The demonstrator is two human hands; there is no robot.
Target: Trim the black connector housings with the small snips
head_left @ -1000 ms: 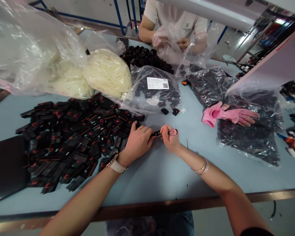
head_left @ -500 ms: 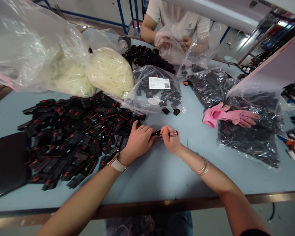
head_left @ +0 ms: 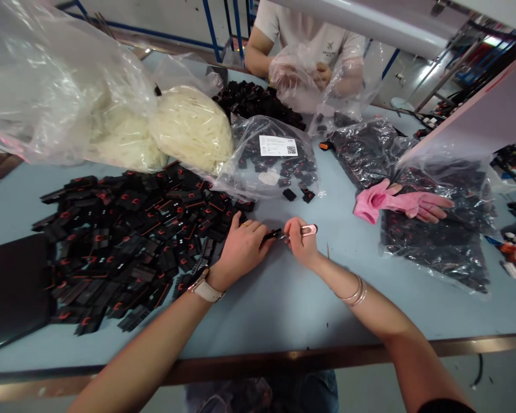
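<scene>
My left hand (head_left: 246,245), wearing a watch at the wrist, is closed on a black plastic connector housing (head_left: 272,234) that pokes out past the thumb and fingertips. Facing it, my right hand (head_left: 300,242) grips a small slim tool (head_left: 309,230) with a pale pink, dark-edged handle; its exact kind is not clear. The tool's metal tip points left and meets or nearly meets the connector's end. Beside my left hand spreads a large pile of black connector housings (head_left: 146,223) with orange-red parts.
Clear bags of cream-coloured pieces (head_left: 193,126) stand at the back left. A labelled bag of black parts (head_left: 266,160) lies ahead. Rightward, a pink glove (head_left: 404,202) rests on bagged parts (head_left: 438,252). A dark panel (head_left: 12,287) is at left. Across the table a person handles a plastic bag.
My right hand has shifted slightly right and turned, so more of the tool's handle and its metal tip show. My left hand stays almost still with the connector housing.
</scene>
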